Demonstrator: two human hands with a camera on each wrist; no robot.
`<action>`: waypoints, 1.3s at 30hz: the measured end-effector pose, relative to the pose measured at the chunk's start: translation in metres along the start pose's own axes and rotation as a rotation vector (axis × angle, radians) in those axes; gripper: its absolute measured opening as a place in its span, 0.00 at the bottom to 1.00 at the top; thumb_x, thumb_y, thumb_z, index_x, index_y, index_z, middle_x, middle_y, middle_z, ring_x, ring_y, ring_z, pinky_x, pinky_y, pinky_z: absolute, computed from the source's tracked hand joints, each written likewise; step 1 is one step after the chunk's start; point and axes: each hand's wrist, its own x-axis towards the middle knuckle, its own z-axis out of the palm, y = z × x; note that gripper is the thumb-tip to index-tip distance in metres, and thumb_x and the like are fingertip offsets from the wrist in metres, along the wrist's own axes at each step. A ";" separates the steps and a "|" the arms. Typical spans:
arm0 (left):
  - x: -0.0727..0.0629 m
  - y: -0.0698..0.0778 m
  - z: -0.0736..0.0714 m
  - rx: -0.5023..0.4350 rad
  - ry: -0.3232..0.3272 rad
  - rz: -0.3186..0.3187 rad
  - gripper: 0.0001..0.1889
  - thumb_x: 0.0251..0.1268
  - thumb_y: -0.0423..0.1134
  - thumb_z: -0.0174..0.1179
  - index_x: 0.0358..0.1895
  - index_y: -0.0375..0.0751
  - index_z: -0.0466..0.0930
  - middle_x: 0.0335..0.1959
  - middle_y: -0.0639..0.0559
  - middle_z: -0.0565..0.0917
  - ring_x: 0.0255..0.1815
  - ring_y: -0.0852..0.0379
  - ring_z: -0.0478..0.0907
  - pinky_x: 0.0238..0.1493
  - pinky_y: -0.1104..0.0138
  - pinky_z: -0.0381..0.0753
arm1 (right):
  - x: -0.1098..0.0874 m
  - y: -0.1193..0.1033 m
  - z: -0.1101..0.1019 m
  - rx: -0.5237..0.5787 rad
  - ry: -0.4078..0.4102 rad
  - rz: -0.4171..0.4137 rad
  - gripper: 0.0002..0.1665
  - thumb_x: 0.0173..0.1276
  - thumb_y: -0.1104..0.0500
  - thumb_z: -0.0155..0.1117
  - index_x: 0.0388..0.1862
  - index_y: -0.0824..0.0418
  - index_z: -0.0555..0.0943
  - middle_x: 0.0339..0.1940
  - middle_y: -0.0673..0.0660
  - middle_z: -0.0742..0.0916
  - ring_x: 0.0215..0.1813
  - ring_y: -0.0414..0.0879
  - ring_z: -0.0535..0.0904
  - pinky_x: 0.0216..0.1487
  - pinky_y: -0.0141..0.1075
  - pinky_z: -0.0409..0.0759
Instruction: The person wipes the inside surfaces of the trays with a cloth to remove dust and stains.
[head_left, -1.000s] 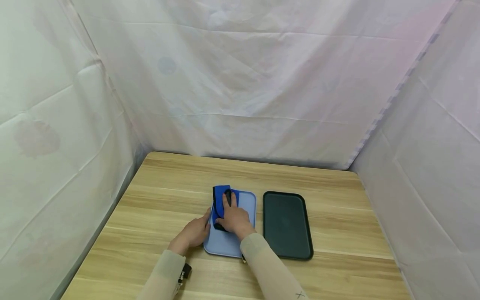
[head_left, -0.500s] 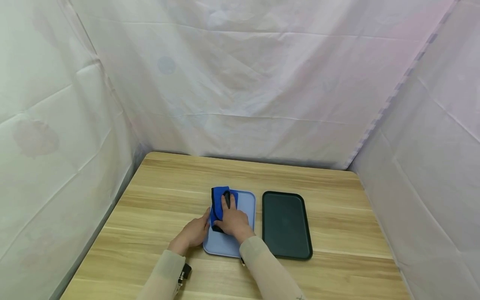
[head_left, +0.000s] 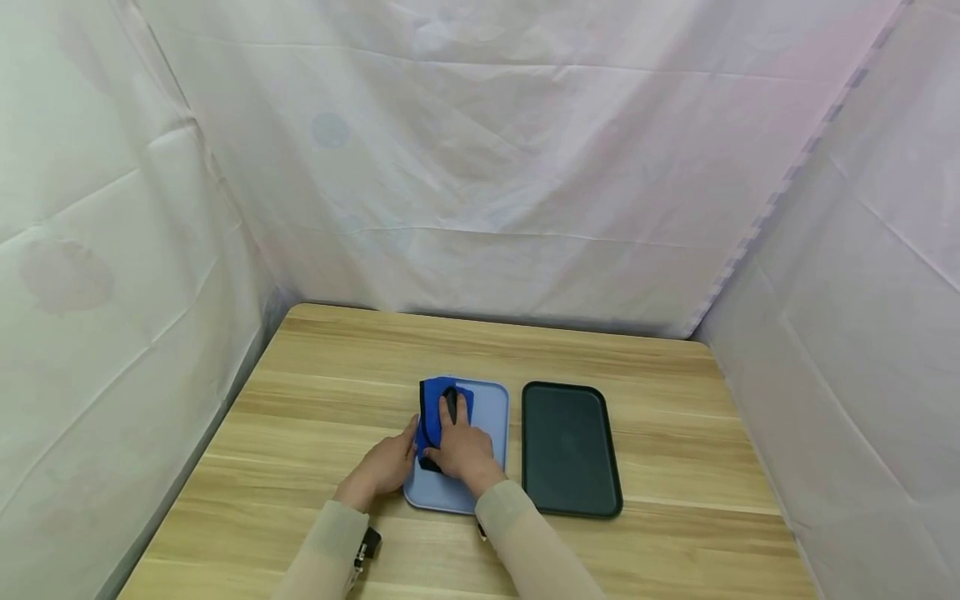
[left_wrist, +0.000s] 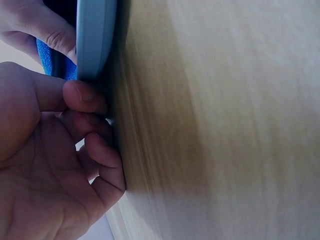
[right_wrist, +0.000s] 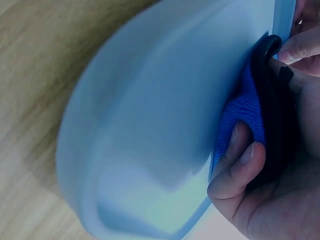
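A light blue tray (head_left: 491, 417) lies on the wooden table, with a blue cloth (head_left: 431, 400) edged in black folded over its left part. My right hand (head_left: 462, 448) holds the cloth down on the tray. In the right wrist view, the ring and little fingers (right_wrist: 240, 160) curl against the cloth (right_wrist: 240, 115) over the tray (right_wrist: 150, 120). My left hand (head_left: 386, 464) grips the tray's left edge. From the left wrist, its bent fingers (left_wrist: 102, 150) show close to the tabletop, beside the tray's rim (left_wrist: 95, 40).
A dark green tray (head_left: 572, 450) lies just right of the light blue one, a narrow gap between them. The wooden table (head_left: 675, 433) extends around both trays. White fabric sheets (head_left: 480, 167) hang behind the table and on both sides.
My right hand and the cloth have slid slightly toward me along the light blue tray. The left hand stays at the tray's edge, and both trays keep their places.
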 end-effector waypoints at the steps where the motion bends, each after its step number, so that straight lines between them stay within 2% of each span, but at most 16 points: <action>1: 0.000 0.000 0.000 -0.003 0.000 0.001 0.31 0.82 0.36 0.48 0.82 0.32 0.52 0.64 0.31 0.82 0.49 0.49 0.85 0.57 0.48 0.81 | 0.000 0.000 0.001 -0.003 0.002 0.001 0.57 0.70 0.33 0.66 0.88 0.47 0.48 0.88 0.62 0.53 0.24 0.51 0.79 0.30 0.45 0.80; 6: 0.001 -0.001 0.001 -0.005 0.002 0.003 0.31 0.83 0.36 0.48 0.82 0.31 0.52 0.64 0.31 0.81 0.52 0.48 0.85 0.59 0.47 0.81 | -0.003 -0.001 0.002 -0.008 0.004 0.010 0.58 0.69 0.32 0.66 0.88 0.46 0.48 0.88 0.62 0.53 0.25 0.52 0.80 0.30 0.46 0.81; 11: 0.002 -0.002 0.001 -0.006 0.001 0.000 0.31 0.83 0.36 0.47 0.82 0.31 0.52 0.64 0.31 0.81 0.49 0.49 0.84 0.58 0.48 0.81 | -0.005 -0.001 0.004 -0.012 0.000 0.008 0.58 0.69 0.33 0.67 0.88 0.46 0.48 0.88 0.61 0.53 0.23 0.52 0.79 0.29 0.45 0.80; 18: 0.002 -0.002 0.002 -0.005 -0.002 -0.006 0.31 0.82 0.36 0.47 0.82 0.32 0.52 0.60 0.32 0.84 0.40 0.51 0.82 0.48 0.53 0.80 | -0.011 -0.002 0.004 -0.001 -0.008 0.001 0.58 0.69 0.33 0.67 0.88 0.46 0.48 0.88 0.62 0.53 0.24 0.52 0.78 0.30 0.46 0.79; 27: 0.002 -0.001 0.001 -0.012 0.002 -0.004 0.31 0.82 0.35 0.47 0.82 0.32 0.52 0.62 0.33 0.83 0.41 0.51 0.82 0.48 0.54 0.79 | -0.020 -0.004 0.006 -0.007 -0.001 -0.005 0.58 0.69 0.33 0.67 0.87 0.46 0.49 0.87 0.62 0.54 0.23 0.51 0.77 0.27 0.44 0.78; 39: 0.001 0.001 0.000 -0.021 -0.006 -0.007 0.31 0.82 0.35 0.46 0.82 0.31 0.51 0.48 0.37 0.88 0.32 0.55 0.79 0.42 0.56 0.79 | -0.029 -0.007 0.009 -0.009 0.000 -0.005 0.58 0.68 0.32 0.67 0.87 0.46 0.50 0.87 0.62 0.54 0.25 0.52 0.79 0.26 0.45 0.77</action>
